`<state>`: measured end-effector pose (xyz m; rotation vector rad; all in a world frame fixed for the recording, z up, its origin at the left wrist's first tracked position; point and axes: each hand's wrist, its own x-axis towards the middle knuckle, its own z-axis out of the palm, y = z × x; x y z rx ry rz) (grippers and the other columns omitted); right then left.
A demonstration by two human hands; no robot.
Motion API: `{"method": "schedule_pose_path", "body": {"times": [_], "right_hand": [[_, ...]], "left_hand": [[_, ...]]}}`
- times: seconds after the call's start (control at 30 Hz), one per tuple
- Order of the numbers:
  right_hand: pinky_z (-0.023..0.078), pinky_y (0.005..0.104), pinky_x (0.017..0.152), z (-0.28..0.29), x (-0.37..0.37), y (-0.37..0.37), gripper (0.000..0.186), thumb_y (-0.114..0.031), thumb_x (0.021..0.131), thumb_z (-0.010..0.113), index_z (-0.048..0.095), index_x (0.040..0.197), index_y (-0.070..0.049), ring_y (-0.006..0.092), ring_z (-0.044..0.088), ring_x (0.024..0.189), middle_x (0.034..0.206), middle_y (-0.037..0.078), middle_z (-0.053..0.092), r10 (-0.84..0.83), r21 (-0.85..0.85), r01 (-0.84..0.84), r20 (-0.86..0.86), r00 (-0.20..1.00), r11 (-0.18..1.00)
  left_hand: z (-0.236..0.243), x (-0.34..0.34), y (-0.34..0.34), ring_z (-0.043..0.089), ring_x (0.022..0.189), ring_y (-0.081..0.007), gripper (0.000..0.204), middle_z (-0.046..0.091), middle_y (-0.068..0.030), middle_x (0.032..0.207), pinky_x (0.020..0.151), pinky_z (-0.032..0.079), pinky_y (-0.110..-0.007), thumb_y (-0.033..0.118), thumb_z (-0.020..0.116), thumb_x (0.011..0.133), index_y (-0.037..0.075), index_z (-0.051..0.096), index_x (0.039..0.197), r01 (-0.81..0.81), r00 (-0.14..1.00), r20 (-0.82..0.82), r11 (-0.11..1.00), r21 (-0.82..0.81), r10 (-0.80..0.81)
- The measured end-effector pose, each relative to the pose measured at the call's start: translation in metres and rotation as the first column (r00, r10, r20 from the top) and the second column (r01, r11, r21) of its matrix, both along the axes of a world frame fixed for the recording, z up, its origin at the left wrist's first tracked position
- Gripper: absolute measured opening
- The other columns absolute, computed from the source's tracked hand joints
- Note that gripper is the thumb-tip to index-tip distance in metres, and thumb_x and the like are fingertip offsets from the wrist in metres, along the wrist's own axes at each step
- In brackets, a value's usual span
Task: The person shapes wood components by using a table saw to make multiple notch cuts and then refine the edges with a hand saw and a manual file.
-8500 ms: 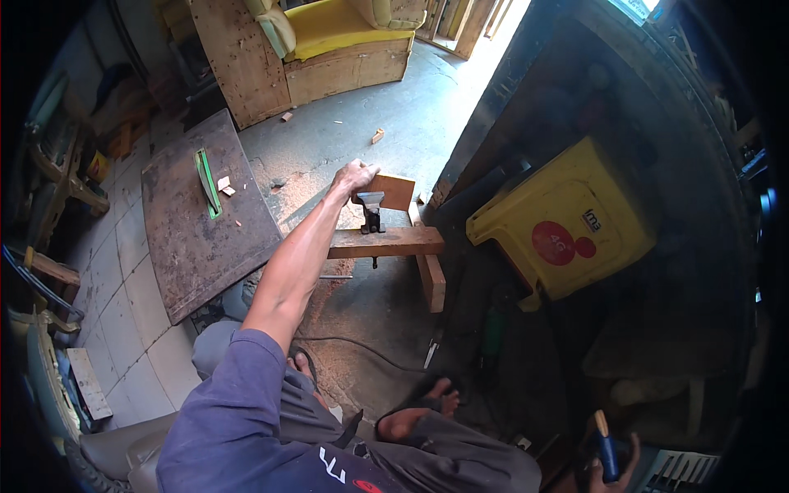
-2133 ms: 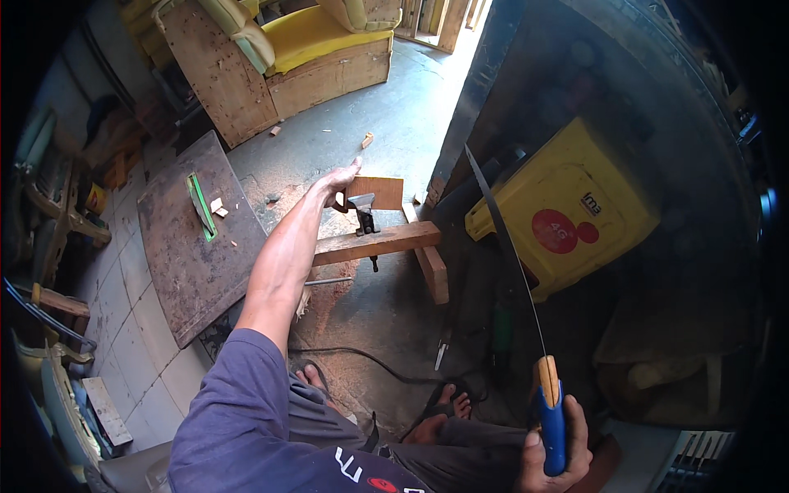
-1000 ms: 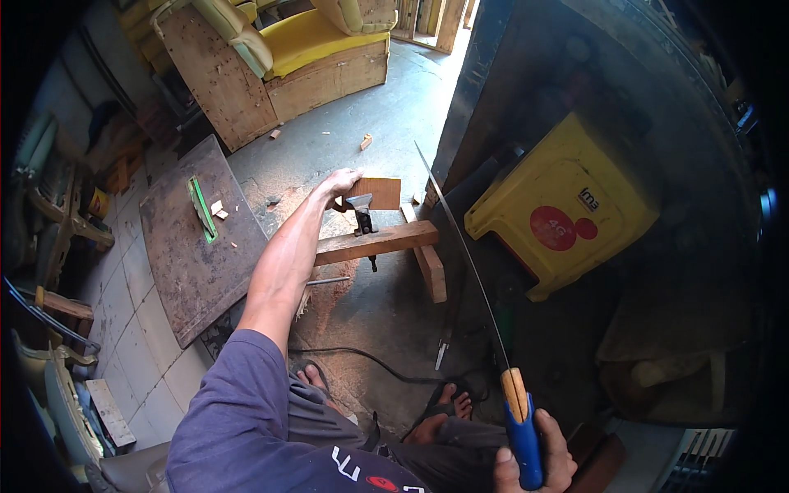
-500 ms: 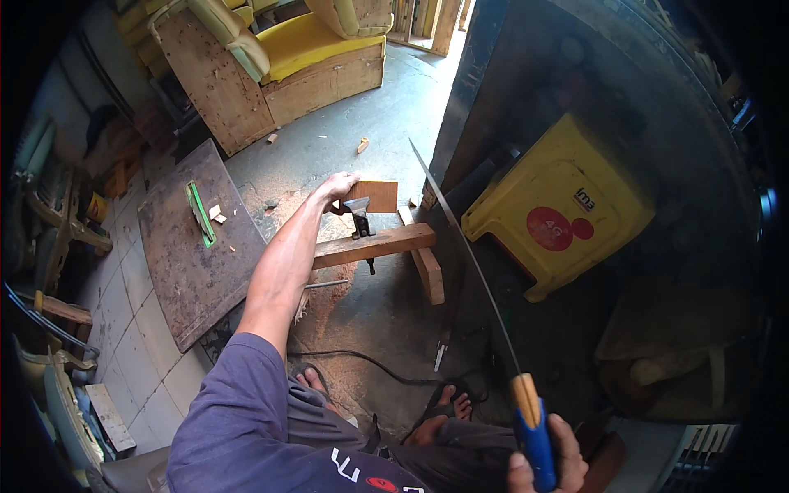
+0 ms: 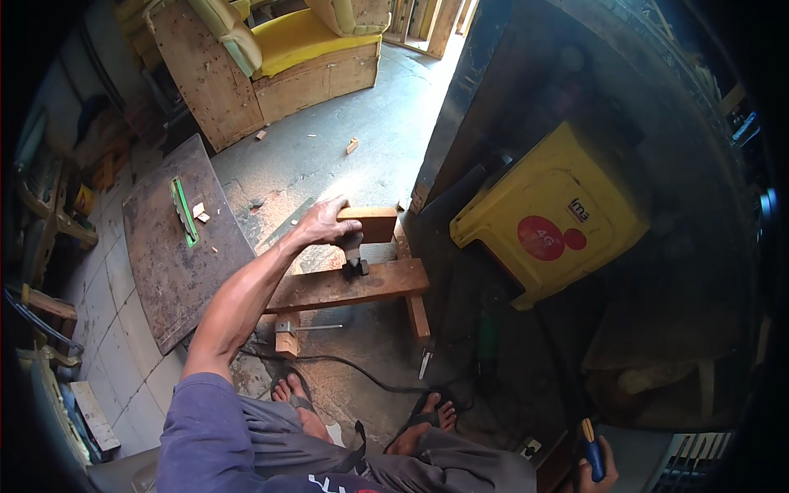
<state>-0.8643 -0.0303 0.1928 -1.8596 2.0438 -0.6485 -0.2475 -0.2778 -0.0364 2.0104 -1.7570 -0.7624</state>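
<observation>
My left hand [image 5: 323, 220] grips the left end of a short reddish wooden board [image 5: 374, 220], just above a dark metal vise [image 5: 353, 269] mounted on a wooden beam [image 5: 304, 292]. The beam rests crosswise on wooden pieces [image 5: 415, 316] above the floor. At the lower right, my right hand [image 5: 600, 464] is closed round the blue-and-wood handle [image 5: 590, 448] of the hand saw; its blade is hard to make out against the dark surroundings.
A rusty metal board [image 5: 164, 279] with a green strip [image 5: 185, 212] lies left. A wooden sofa frame with yellow padding [image 5: 312, 37] stands behind. An upturned yellow plastic stool [image 5: 551, 197] leans at a dark panel [image 5: 641, 99] on the right. A black cable [image 5: 378, 378] crosses the sawdust-strewn floor.
My left hand and the board have come lower and nearer, the board now tilted. The saw, earlier raised diagonally in front of me, has moved down and right with my right hand.
</observation>
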Motion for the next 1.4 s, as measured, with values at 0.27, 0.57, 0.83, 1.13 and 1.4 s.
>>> {"method": "schedule_pose_path", "body": {"times": [0.27, 0.57, 0.83, 1.13, 1.4], "right_hand": [[0.056, 0.042, 0.089, -0.192, -0.051, 0.034, 0.07, -0.016, 0.076, 0.077, 0.056, 0.14, 0.002, 0.0389, 0.071, 0.097, 0.11, 0.026, 0.071, -0.137, 0.085, 0.175, -0.343, 0.93, 0.981], [0.044, 0.059, 0.096, -0.303, -0.039, 0.05, 0.096, -0.012, 0.068, 0.085, 0.04, 0.153, -0.002, 0.0492, 0.058, 0.113, 0.122, 0.029, 0.061, 0.187, 0.524, 0.017, -0.334, 0.924, 0.852], [0.05, 0.0522, 0.093, -0.3, 0.013, -0.002, 0.039, -0.012, 0.081, 0.076, 0.069, 0.118, -0.001, 0.0449, 0.064, 0.106, 0.111, 0.024, 0.068, 0.077, 0.243, -0.041, -0.142, 0.987, 0.969], [0.054, 0.0433, 0.088, -0.206, 0.191, -0.202, 0.036, -0.014, 0.091, 0.069, 0.068, 0.124, -0.001, 0.0403, 0.069, 0.103, 0.112, 0.023, 0.07, 0.511, 0.075, -0.552, 0.29, 0.809, 0.831], [0.047, 0.0482, 0.104, -0.148, 0.193, -0.273, 0.043, -0.015, 0.089, 0.075, 0.067, 0.128, 0.0, 0.0387, 0.058, 0.126, 0.128, 0.019, 0.065, 0.401, -0.523, -0.443, -0.199, 0.894, 0.728]], "left_hand": [[0.035, -0.066, 0.049, 0.063, 0.092, -0.035, 0.048, 0.062, -0.0161, 0.094, 0.081, 0.051, -0.048, 0.039, 0.082, 0.083, 0.002, 0.057, 0.098, 0.127, 0.964, 0.227, 0.99, 0.059, -0.137], [0.074, -0.069, 0.0, 0.066, 0.099, -0.039, 0.054, 0.068, -0.0226, 0.102, 0.085, 0.052, -0.048, 0.05, 0.069, 0.093, -0.001, 0.063, 0.111, 0.374, 0.857, 0.167, 0.81, 0.451, -0.488], [0.033, -0.105, 0.028, 0.061, 0.109, -0.0418, 0.066, 0.058, -0.0229, 0.117, 0.094, 0.052, -0.049, 0.029, 0.076, 0.089, 0.003, 0.044, 0.141, 0.385, 0.86, 0.333, 0.92, 0.077, -0.387], [0.033, -0.114, 0.037, 0.061, 0.107, -0.0424, 0.053, 0.06, -0.02, 0.114, 0.09, 0.053, -0.049, 0.012, 0.07, 0.084, 0.005, 0.054, 0.135, 0.432, 0.885, 0.22, 0.9, -0.054, -0.411], [0.046, -0.155, -0.108, 0.061, 0.115, -0.0441, 0.044, 0.061, -0.0237, 0.125, 0.096, 0.053, -0.048, 0.02, 0.063, 0.094, 0.006, 0.059, 0.135, 0.426, 0.904, 0.116, 0.889, -0.168, -0.411]]}}
